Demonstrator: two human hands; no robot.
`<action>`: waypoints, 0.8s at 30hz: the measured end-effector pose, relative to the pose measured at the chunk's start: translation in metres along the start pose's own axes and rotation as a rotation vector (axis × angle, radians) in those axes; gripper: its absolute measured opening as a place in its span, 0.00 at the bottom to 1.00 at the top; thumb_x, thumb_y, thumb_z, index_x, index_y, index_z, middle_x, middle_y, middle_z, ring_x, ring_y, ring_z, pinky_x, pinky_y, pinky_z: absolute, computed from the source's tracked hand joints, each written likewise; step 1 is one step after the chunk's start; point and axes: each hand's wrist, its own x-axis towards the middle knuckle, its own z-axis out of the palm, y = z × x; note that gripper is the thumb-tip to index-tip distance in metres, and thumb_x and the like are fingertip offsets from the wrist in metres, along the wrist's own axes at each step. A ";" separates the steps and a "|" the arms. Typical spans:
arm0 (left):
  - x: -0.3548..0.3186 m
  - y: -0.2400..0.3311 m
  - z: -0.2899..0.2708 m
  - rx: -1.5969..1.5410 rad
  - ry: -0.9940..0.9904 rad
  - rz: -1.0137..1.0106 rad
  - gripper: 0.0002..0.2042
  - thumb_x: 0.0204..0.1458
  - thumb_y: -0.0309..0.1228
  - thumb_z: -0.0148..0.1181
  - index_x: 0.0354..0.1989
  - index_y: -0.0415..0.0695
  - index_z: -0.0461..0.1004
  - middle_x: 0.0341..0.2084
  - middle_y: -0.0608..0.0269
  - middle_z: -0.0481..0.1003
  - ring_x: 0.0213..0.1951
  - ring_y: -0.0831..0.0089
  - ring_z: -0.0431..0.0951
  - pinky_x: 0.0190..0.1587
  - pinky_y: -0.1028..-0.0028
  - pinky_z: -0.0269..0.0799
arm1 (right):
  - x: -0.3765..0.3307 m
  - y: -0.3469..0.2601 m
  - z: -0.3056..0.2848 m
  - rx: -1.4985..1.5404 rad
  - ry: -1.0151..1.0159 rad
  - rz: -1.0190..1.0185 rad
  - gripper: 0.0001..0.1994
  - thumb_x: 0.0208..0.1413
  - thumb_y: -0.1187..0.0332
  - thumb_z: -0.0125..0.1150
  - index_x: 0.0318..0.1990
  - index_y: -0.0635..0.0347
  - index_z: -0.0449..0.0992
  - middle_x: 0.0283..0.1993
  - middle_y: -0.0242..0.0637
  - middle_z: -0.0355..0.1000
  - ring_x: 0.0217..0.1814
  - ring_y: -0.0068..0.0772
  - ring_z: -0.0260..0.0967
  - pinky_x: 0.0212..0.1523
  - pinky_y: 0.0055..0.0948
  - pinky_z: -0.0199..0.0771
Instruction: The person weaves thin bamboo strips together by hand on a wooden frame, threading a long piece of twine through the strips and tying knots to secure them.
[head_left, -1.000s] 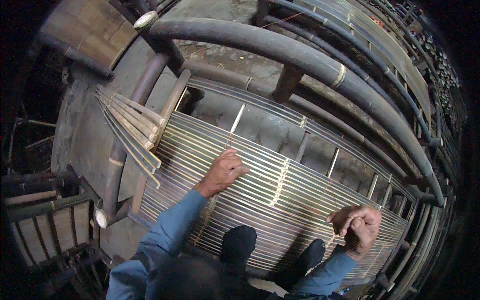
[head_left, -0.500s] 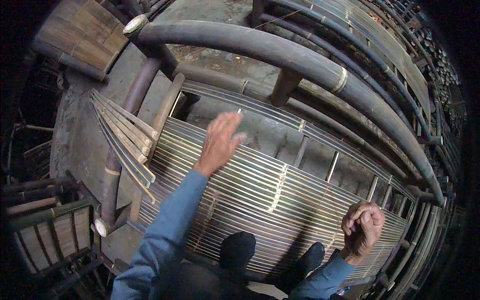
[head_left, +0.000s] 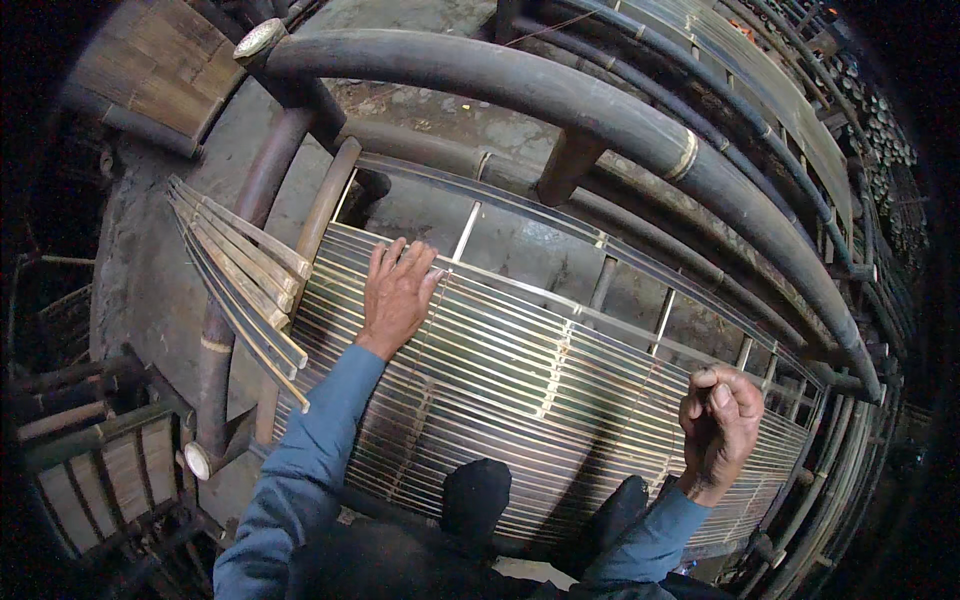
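Observation:
Dark bamboo slats (head_left: 480, 345) with pale edges lie side by side across a bamboo frame, at my feet. My left hand (head_left: 398, 298) rests on their far edge, fingers spread and flat. Beside its thumb, a thin reddish cord (head_left: 432, 325) runs over the slats. One loose-looking slat (head_left: 530, 291) crosses at the edge of the gap, and a few more slats (head_left: 545, 213) lie along its far side. Above the slats at the right, my right hand (head_left: 722, 425) is closed with fingers curled; what it holds, if anything, is hidden.
A thick bamboo rail (head_left: 480, 75) arches across the far side on bamboo posts. A fan of split bamboo strips (head_left: 240, 255) sticks out at the left. Another bamboo piece (head_left: 110, 455) stands lower left, and bamboo poles (head_left: 840, 480) run along the right.
My left hand has come nearer and leftward, onto the slats' edge. A slat has shifted from the far group toward the near ones. The right hand has barely moved.

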 end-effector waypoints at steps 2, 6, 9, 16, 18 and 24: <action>0.008 -0.003 -0.010 -0.092 -0.071 0.009 0.14 0.61 0.36 0.62 0.51 0.42 0.78 0.46 0.52 0.79 0.55 0.49 0.74 0.67 0.46 0.59 | 0.002 0.003 -0.002 -0.012 0.011 0.024 0.15 0.59 0.64 0.66 0.42 0.73 0.82 0.31 0.39 0.75 0.24 0.21 0.66 0.20 0.19 0.58; 0.032 -0.020 -0.002 -0.322 -0.132 -0.092 0.11 0.57 0.36 0.66 0.34 0.40 0.82 0.32 0.50 0.79 0.41 0.50 0.78 0.52 0.53 0.70 | 0.005 0.001 0.006 -0.065 -0.005 0.045 0.16 0.59 0.65 0.66 0.44 0.73 0.83 0.30 0.36 0.75 0.24 0.19 0.65 0.20 0.19 0.58; 0.040 -0.027 0.008 -0.405 -0.145 -0.072 0.11 0.54 0.36 0.68 0.30 0.39 0.83 0.28 0.48 0.79 0.37 0.49 0.79 0.45 0.54 0.72 | 0.011 0.006 0.024 -0.205 -0.072 0.119 0.16 0.62 0.67 0.62 0.53 0.68 0.82 0.28 0.30 0.71 0.25 0.16 0.60 0.23 0.19 0.56; 0.033 -0.045 0.017 -0.467 -0.152 -0.053 0.11 0.55 0.35 0.66 0.31 0.37 0.81 0.28 0.47 0.77 0.36 0.46 0.77 0.42 0.54 0.71 | 0.076 0.096 0.116 -0.409 -0.515 0.075 0.08 0.66 0.78 0.53 0.47 0.67 0.77 0.27 0.38 0.70 0.31 0.27 0.70 0.38 0.32 0.73; 0.039 -0.037 0.016 -0.476 -0.129 -0.033 0.11 0.55 0.34 0.67 0.31 0.37 0.81 0.28 0.47 0.77 0.36 0.46 0.78 0.42 0.54 0.71 | 0.100 0.121 0.142 -0.498 -0.513 0.045 0.05 0.65 0.75 0.56 0.43 0.66 0.77 0.30 0.44 0.74 0.33 0.37 0.75 0.39 0.39 0.75; 0.067 -0.030 0.011 -0.420 -0.440 -0.410 0.15 0.54 0.40 0.62 0.46 0.51 0.86 0.43 0.51 0.84 0.48 0.52 0.83 0.53 0.59 0.76 | 0.156 0.239 0.189 -1.161 -0.515 0.048 0.11 0.59 0.64 0.65 0.40 0.65 0.81 0.41 0.56 0.80 0.45 0.61 0.79 0.45 0.55 0.78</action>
